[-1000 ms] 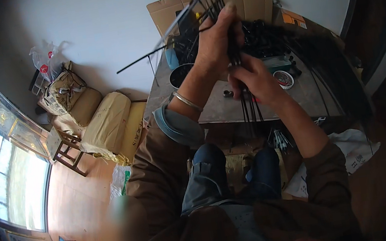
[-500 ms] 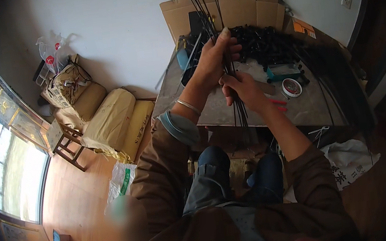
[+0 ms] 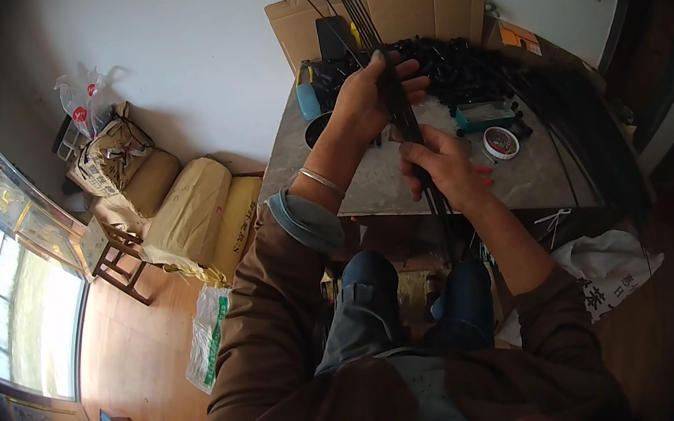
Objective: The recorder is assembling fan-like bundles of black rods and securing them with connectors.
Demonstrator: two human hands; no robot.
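Note:
A bundle of long thin black rods (image 3: 396, 100), with small thicker tips at the top, slants upright before me over the table's near side. My left hand (image 3: 369, 101) has it across the palm under the thumb, fingers reaching out loosely behind it. Two rods lean apart to the left at the top. Lower down, my right hand (image 3: 445, 168) is closed round the same bundle, thumb on top. The rods' lower ends hang past the table edge toward my knees. What the rods are for does not show.
The grey table (image 3: 361, 194) carries a heap of black parts (image 3: 456, 73), a teal box (image 3: 486, 115), a round tin (image 3: 501, 143) and a blue bottle (image 3: 309, 100). Long black rods (image 3: 583, 124) lie at its right. Cardboard (image 3: 399, 8) stands behind. Wrapped sacks (image 3: 187, 214) and a wooden stool (image 3: 115, 259) are left.
The rods' tops have shifted from fanned out to mostly gathered, leaning left. My right hand has moved slightly down and right along the bundle. The view has turned slightly.

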